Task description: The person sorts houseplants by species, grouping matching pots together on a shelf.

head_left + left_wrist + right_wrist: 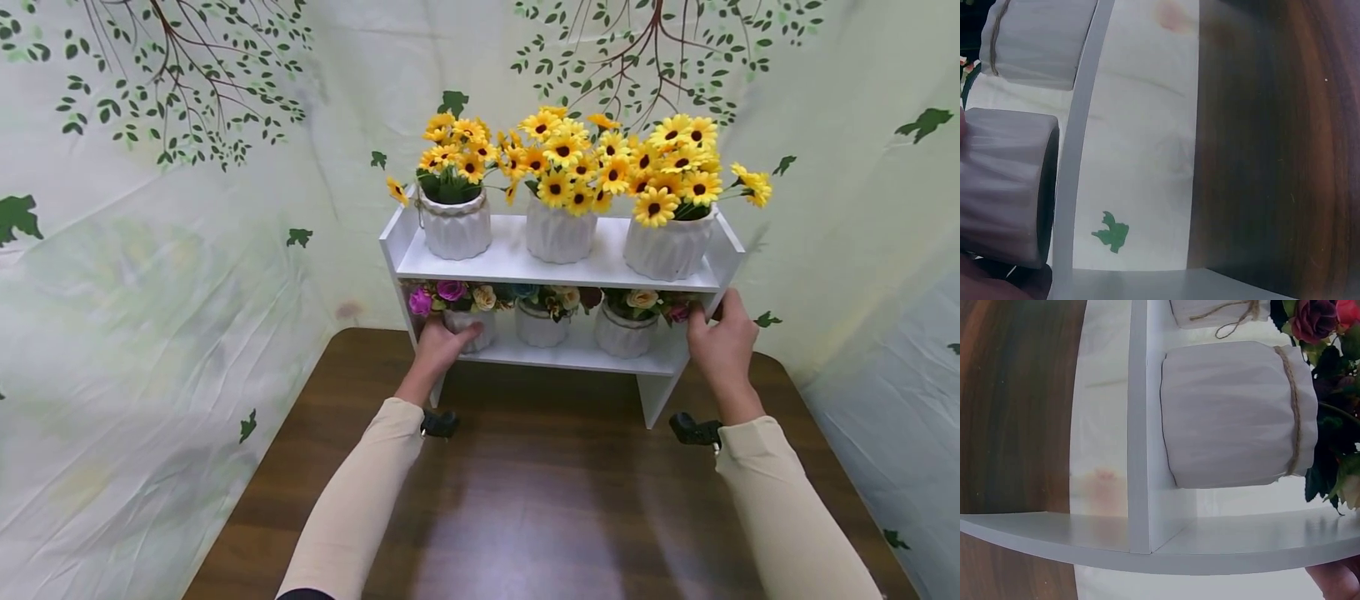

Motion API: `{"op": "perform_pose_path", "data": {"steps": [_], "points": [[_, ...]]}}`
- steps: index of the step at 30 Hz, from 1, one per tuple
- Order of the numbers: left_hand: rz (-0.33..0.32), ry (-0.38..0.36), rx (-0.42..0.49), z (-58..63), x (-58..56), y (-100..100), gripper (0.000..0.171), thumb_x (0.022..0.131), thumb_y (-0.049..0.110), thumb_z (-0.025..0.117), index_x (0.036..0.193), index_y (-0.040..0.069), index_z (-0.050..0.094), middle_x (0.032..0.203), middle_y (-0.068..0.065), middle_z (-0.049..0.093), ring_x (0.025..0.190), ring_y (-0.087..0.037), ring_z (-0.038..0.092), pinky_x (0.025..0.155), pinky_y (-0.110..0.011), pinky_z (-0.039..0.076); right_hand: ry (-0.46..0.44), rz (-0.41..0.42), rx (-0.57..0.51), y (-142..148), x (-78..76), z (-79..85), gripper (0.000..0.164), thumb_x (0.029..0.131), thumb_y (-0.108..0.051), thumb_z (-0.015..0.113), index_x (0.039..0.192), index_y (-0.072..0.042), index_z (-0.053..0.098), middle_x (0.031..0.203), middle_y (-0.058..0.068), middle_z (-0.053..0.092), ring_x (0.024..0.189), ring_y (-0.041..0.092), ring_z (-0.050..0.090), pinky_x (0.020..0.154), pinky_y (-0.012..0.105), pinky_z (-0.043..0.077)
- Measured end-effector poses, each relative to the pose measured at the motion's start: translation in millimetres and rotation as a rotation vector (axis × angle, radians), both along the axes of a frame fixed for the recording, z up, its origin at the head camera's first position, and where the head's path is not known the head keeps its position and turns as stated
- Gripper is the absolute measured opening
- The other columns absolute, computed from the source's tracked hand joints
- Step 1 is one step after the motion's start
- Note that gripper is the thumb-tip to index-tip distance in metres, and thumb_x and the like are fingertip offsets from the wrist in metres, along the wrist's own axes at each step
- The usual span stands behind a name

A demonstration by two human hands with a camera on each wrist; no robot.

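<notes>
A white two-tier shelf (510,265) stands on the wooden table. My left hand (438,348), at the lower tier's left end, grips a white ribbed pot (474,327) of purple and cream roses, thumb across its front. In the left wrist view this pot (1007,184) leans, its dark underside partly showing beside the shelf board (1075,144). My right hand (723,346) holds the shelf's right side panel; in the right wrist view its fingers (1335,579) lie against the panel's outer side. Next to it inside is another rose pot (626,332) with twine round its neck.
Three white pots of yellow sunflowers (561,229) line the upper tier. A middle pot (542,323) stands on the lower tier. The brown table (525,483) extends in front, and a leaf-printed cloth (187,333) hangs behind and at the sides.
</notes>
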State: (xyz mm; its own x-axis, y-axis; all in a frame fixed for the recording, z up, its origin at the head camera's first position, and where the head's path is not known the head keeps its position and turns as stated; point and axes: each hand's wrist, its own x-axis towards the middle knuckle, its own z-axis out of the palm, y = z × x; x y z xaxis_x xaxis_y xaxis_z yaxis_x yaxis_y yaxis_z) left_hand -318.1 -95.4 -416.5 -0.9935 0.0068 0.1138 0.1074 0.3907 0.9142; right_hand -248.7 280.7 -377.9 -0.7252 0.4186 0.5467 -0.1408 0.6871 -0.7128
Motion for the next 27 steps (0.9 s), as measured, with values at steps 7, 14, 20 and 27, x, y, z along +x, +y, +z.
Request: {"op": "perform_pose_path", "data": {"steps": [7, 14, 20, 27], "points": [[-0.042, -0.018, 0.024, -2.5, -12.1, -11, 0.077, 0.092, 0.022, 0.068, 0.152, -0.001, 0.026, 0.16, -0.019, 0.032, 0.151, -0.03, 0.027, 0.126, -0.044, 0.02, 0.008, 0.019, -0.012, -5, -2.5, 0.5, 0.029, 0.096, -0.012, 0.053, 0.118, 0.007, 0.056, 0.114, 0.032, 0.066, 0.101, 0.048, 0.065, 0.081, 0.062, 0.053], [-0.049, -0.035, 0.021, -5.7, -16.0, -20, 0.078, 0.094, 0.023, 0.064, 0.155, 0.001, 0.02, 0.164, -0.018, 0.022, 0.154, -0.032, 0.018, 0.126, -0.045, 0.018, 0.021, 0.018, -0.013, -10, -5.9, -1.5, 0.027, 0.095, -0.012, 0.053, 0.113, 0.008, 0.058, 0.108, 0.032, 0.068, 0.097, 0.048, 0.066, 0.078, 0.06, 0.052], [0.123, -0.008, -0.038, -9.8, -5.1, -14, 0.083, 0.089, 0.034, 0.07, 0.151, -0.003, 0.028, 0.158, -0.025, 0.034, 0.148, -0.034, 0.032, 0.123, -0.042, 0.028, 0.028, 0.011, -0.016, -11, -5.6, -3.6, 0.026, 0.093, -0.009, 0.053, 0.112, 0.009, 0.057, 0.108, 0.031, 0.067, 0.098, 0.047, 0.065, 0.077, 0.055, 0.05], [0.194, 0.08, -0.001, -15.4, 17.9, -7, 0.077, 0.088, 0.027, 0.071, 0.147, -0.006, 0.034, 0.151, -0.028, 0.042, 0.142, -0.038, 0.04, 0.12, -0.045, 0.034, -0.127, 0.06, -0.117, -9, 10.8, -13.0, 0.035, 0.093, -0.013, 0.052, 0.123, 0.005, 0.055, 0.119, 0.026, 0.064, 0.109, 0.039, 0.062, 0.085, 0.037, 0.047]]}}
